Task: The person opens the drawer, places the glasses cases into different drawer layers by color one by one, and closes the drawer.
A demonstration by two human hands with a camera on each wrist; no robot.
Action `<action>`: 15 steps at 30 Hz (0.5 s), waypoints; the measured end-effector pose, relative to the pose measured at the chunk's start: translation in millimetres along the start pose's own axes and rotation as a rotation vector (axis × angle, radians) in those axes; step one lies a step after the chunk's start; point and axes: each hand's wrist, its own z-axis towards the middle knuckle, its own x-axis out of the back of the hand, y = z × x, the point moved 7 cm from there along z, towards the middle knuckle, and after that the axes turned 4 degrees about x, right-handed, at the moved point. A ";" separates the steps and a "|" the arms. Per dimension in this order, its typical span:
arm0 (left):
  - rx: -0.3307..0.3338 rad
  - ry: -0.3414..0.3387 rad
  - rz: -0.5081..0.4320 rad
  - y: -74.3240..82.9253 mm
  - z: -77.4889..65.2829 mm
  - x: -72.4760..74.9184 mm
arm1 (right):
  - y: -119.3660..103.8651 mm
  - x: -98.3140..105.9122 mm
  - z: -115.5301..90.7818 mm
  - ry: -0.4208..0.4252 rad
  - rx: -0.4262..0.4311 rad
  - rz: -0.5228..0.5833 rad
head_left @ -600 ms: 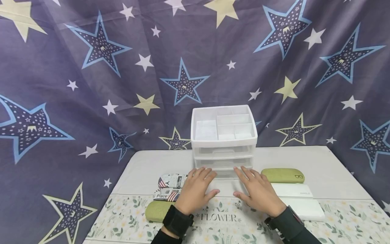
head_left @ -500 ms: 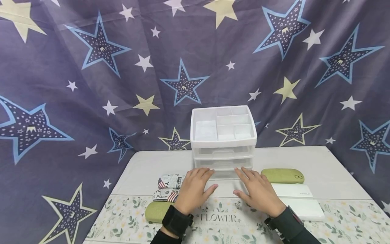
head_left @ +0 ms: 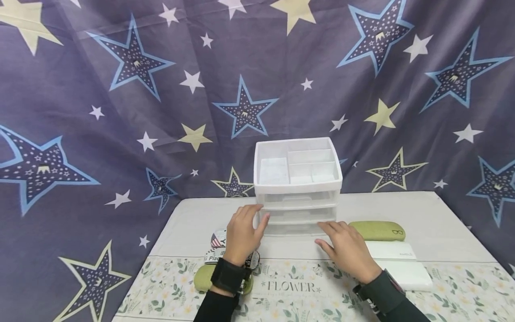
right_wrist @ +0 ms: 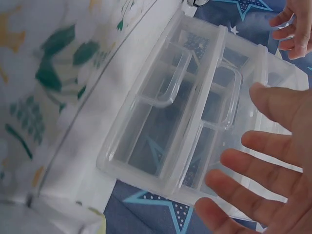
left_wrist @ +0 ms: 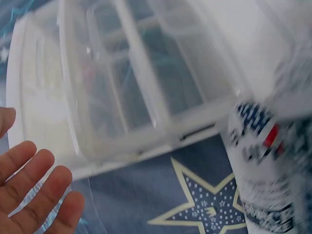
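Observation:
A white drawer organizer (head_left: 297, 188) with clear drawers and a divided top tray stands at the back of the table. My left hand (head_left: 243, 232) is at its front left corner, fingers spread and holding nothing; whether the fingertips touch it I cannot tell. My right hand (head_left: 349, 250) hovers near the lower right front with its fingers extended. In the right wrist view the fingers (right_wrist: 258, 168) are apart in front of the clear drawers (right_wrist: 161, 97). Beneath the left hand lie newsprint-patterned cases (head_left: 217, 256), partly hidden by it.
A green glasses case (head_left: 205, 278) lies at the left front, partly behind the left wrist. On the right are another green glasses case (head_left: 378, 230) and two white cases (head_left: 410, 275). A floral cloth (head_left: 293, 308) covers the table front; a star-patterned curtain (head_left: 217, 58) hangs behind.
My left hand has moved up and left, from in front of the drawers to the organizer's left corner. The right hand has shifted only slightly to the right.

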 end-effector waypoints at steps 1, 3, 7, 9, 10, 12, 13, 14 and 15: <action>0.017 0.009 -0.010 -3.6 3.6 0.7 | 0.8 1.1 -0.4 0.005 0.003 -0.005; 0.056 0.018 -0.029 -10.9 9.6 1.1 | 1.9 3.0 -0.6 0.010 0.014 -0.016; 0.154 0.005 -0.077 -24.5 15.4 -2.0 | 3.2 5.2 0.9 0.018 0.034 -0.020; 0.199 -0.021 -0.116 -29.1 15.7 -6.4 | 3.1 6.3 2.6 0.024 0.039 -0.019; 0.219 -0.034 -0.142 -30.6 15.8 -8.8 | 2.7 6.9 3.6 0.027 0.041 -0.017; 0.247 -0.059 -0.198 -32.2 16.1 -13.7 | 1.7 7.1 5.9 0.032 0.046 -0.019; 0.256 -0.065 -0.228 -32.5 16.5 -15.7 | 0.9 7.1 7.1 0.035 0.049 -0.019; 0.266 -0.067 -0.263 -32.8 17.2 -17.4 | -0.1 7.1 8.3 0.038 0.054 -0.019; 0.272 -0.064 -0.299 -33.2 18.1 -18.9 | -1.3 7.1 9.5 0.041 0.059 -0.018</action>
